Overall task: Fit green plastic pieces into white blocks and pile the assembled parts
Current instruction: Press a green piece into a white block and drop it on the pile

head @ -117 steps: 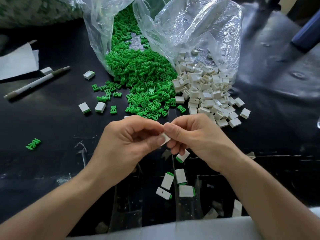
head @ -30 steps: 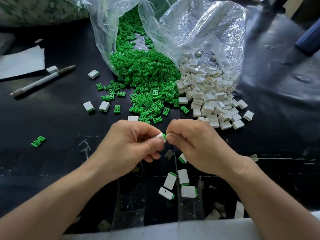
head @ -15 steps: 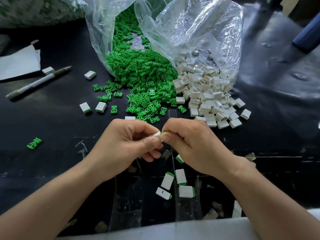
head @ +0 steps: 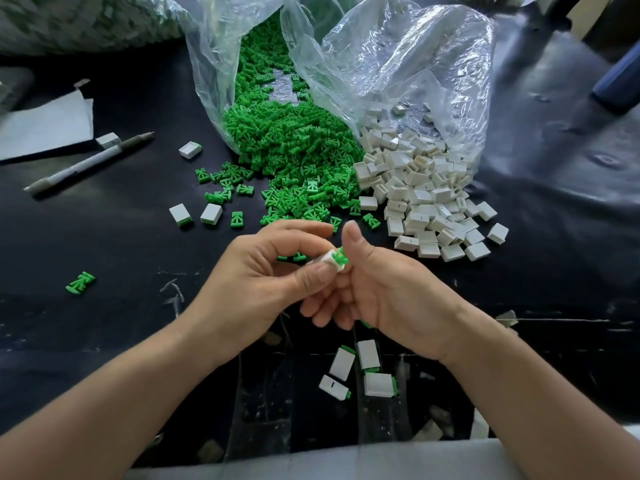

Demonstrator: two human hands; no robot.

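Our left hand pinches a white block between thumb and fingers, a green piece standing partly out of its open end, right between the two hands. The right hand has its thumb raised beside the piece and its fingers curled beneath, and we cannot tell whether they grip it. We should steady the block, square the piece to the slot and press it straight home with the right thumb, then drop it among the assembled parts just below the right wrist.
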